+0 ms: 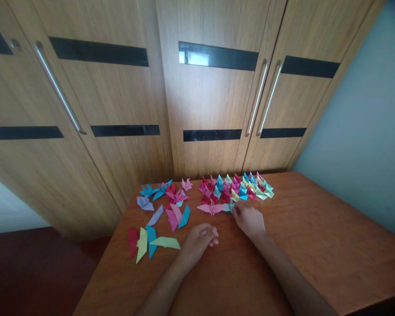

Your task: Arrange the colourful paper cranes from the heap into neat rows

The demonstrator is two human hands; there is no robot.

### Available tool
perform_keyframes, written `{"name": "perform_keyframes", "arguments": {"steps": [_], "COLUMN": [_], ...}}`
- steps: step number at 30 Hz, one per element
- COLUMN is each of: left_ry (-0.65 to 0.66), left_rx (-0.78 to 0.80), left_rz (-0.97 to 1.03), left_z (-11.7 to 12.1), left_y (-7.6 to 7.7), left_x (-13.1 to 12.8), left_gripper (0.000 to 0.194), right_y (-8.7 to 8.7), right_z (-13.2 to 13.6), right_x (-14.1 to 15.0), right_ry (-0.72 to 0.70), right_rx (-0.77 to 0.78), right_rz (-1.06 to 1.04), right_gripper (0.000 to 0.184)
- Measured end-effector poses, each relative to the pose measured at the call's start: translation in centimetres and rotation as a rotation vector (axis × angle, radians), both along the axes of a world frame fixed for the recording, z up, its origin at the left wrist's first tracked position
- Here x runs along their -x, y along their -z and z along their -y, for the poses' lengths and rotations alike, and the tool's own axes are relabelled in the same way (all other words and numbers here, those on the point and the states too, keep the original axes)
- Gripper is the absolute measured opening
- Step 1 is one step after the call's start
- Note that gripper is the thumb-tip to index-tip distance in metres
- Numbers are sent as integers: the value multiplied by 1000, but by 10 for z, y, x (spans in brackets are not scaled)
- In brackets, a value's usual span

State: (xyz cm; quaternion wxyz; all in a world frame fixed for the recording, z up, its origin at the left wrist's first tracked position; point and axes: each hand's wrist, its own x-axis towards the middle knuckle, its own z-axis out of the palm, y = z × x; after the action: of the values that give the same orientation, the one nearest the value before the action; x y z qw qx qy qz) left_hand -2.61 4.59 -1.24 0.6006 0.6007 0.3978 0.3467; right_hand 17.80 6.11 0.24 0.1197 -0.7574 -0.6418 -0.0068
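My right hand has its fingers pinched at a light teal paper crane, partly hidden by the fingertips. Directly left of that crane lies a pink paper crane with its wings spread. Behind both stand close rows of folded cranes in red, pink, blue, yellow and teal. My left hand hovers or rests over the table in front of the pink crane, its fingers curled in and nothing visible in them.
The wooden table stands against a wardrobe with metal handles. At the left lie loose cranes, a lilac folded piece, and flat folded strips in red, yellow and blue. A pale wall rises at right.
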Motion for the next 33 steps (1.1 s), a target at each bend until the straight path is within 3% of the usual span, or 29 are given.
{"name": "perform_keyframes", "arguments": {"steps": [17,27,31,33], "left_ry": [7,-10,-35,-95], "left_rx": [1,25,-37,-151], "left_rz": [-12,-13,-20,-78], "left_z": [-2,-1,-3,-4], "left_y": [0,1,-5,-13], "left_x": [0,1,8,19], "left_gripper": [25,26,27,26], "right_y": [4,19,29,33], "right_z": [-1,13,17,16], "right_x": [-1,-3,-2,-1], "right_ry": [9,-21,-103,-131], "right_rx": [-13,-25,-32,-43], "right_rz": [-10,-81,-147,-174], "right_gripper": [27,33,30,30]}}
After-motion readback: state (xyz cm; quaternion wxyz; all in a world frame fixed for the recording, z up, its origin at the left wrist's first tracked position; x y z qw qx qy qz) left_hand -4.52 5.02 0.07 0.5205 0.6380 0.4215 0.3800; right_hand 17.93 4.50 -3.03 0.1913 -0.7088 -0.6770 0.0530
